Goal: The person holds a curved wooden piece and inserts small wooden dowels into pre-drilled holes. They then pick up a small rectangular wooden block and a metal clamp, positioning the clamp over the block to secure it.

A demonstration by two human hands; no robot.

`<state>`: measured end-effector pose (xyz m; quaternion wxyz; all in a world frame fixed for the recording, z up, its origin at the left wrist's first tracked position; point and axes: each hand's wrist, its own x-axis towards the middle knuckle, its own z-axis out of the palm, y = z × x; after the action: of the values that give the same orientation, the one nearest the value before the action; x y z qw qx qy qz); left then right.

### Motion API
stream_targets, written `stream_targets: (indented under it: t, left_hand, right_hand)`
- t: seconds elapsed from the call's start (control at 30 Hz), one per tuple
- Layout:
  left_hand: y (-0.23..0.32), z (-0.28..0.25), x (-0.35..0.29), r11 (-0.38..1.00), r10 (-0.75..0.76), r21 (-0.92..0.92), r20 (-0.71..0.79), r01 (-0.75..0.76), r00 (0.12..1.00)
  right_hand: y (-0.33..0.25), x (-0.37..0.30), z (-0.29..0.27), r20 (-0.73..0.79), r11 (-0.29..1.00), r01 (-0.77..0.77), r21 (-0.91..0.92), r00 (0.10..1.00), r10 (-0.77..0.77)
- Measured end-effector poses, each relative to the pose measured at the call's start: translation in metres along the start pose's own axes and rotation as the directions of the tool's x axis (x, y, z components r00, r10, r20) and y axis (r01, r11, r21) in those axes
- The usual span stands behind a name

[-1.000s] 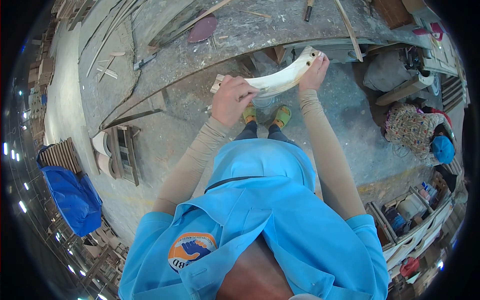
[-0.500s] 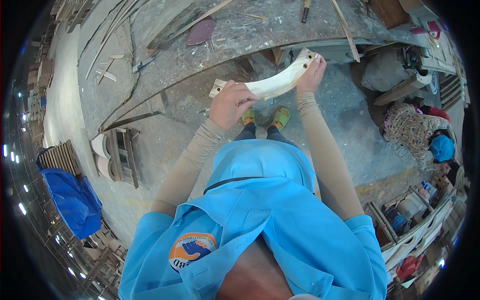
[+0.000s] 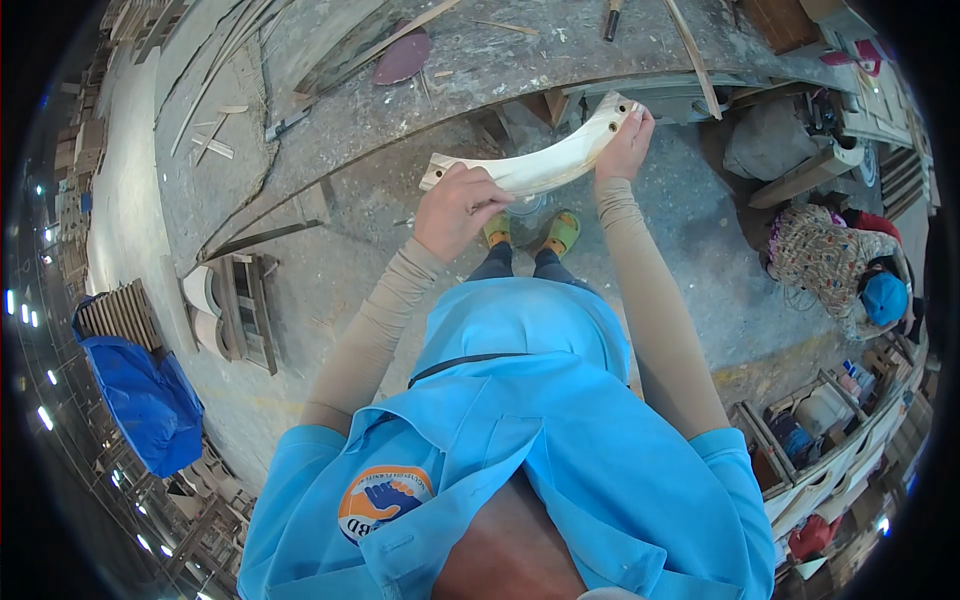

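A pale, curved wooden piece [image 3: 548, 168] is held up between my two hands, in front of the workbench edge. Dark round holes show near both of its ends. My left hand [image 3: 458, 208] is closed around its left end, with thumb and fingers pinched at the near edge. At the higher right end, my right hand [image 3: 626, 148] grips it just beside two holes. Part of each end is covered by my fingers.
Ahead lies a worn workbench [image 3: 480, 65] with wood strips, a dark reddish oval disc [image 3: 403, 58] and a dark-handled tool [image 3: 611, 22]. A person in a blue cap [image 3: 885, 297] crouches at right. A blue tarp [image 3: 145, 400] is at left; a wooden crate [image 3: 815, 430] stands lower right.
The curved wooden piece has tilted slightly, showing a little more of its near face. Both hands keep hold of it in almost the same place.
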<state>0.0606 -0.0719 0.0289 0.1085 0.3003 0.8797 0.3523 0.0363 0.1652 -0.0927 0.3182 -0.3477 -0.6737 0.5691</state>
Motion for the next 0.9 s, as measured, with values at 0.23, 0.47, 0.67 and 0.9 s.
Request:
stream_targets:
  t: [0.23, 0.47, 0.67, 0.9]
  left_hand:
    - [0.0, -0.003, -0.003, 1.0, -0.02, -0.023, 0.012, 0.02, 1.0]
    - [-0.002, -0.001, 0.0, 0.998, 0.052, 0.022, 0.007, -0.052, 0.999]
    - [-0.003, 0.008, -0.004, 0.999, 0.033, -0.023, -0.049, -0.034, 0.998]
    - [-0.006, -0.008, -0.004, 0.93, -0.153, -0.322, 0.093, 0.175, 0.984]
  right_hand:
    - [0.005, 0.001, -0.003, 0.016, 1.0, -0.016, -0.008, 1.0, 0.016]
    - [0.008, -0.002, -0.003, 0.025, 0.999, -0.022, 0.023, 0.999, 0.022]
    - [0.001, -0.002, -0.002, -0.01, 0.994, -0.001, -0.111, 1.0, 0.0]
    - [0.004, -0.001, -0.005, -0.003, 0.995, 0.002, -0.096, 1.0, -0.003]
